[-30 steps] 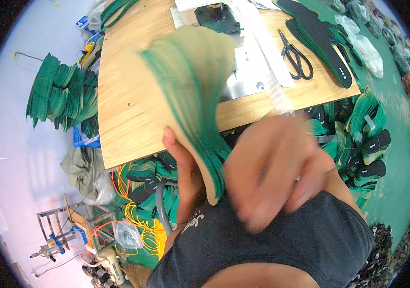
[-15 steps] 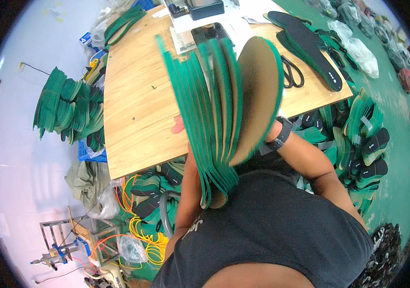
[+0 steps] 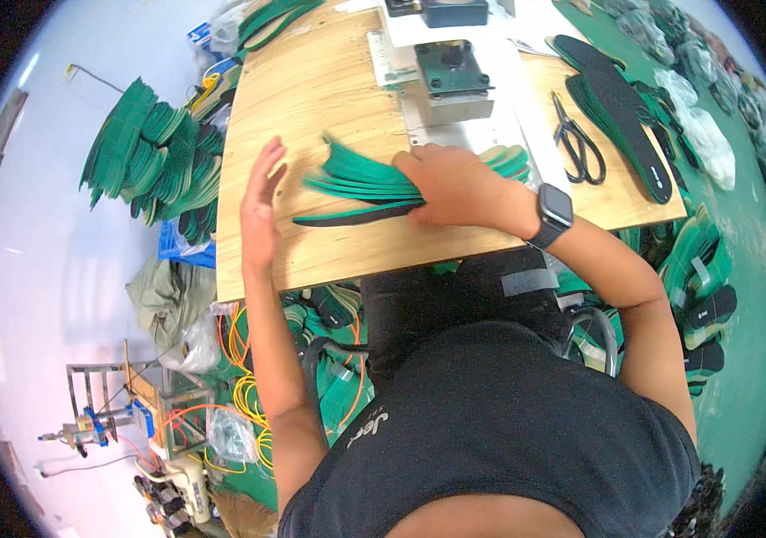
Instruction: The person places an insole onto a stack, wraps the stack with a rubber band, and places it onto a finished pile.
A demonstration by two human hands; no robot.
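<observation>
A bundle of green-edged shoe insoles (image 3: 361, 179) rests on its side on the wooden table (image 3: 311, 99), fanned out at its left end. My right hand (image 3: 459, 184), with a dark watch on the wrist, is wrapped round the middle of the bundle from above. One insole at the near side splays away from the others and shows a dark face. My left hand (image 3: 264, 202) is raised at the bundle's left end, fingers stretched, apart from the insoles and holding nothing. Just beyond the bundle stands a metal block (image 3: 455, 85) with a dark top.
Black-handled scissors (image 3: 578, 139) and black insoles (image 3: 616, 121) lie on the table's right side. More insoles (image 3: 275, 22) sit at its far left corner. A tall insole stack (image 3: 145, 161) stands left of the table. Insole bundles, yellow hoses (image 3: 248, 403) and bags cover parts of the floor.
The insole bundle has come down from upright in front of me to its side on the table. My left hand has let go and moved left; my right hand now grips from above.
</observation>
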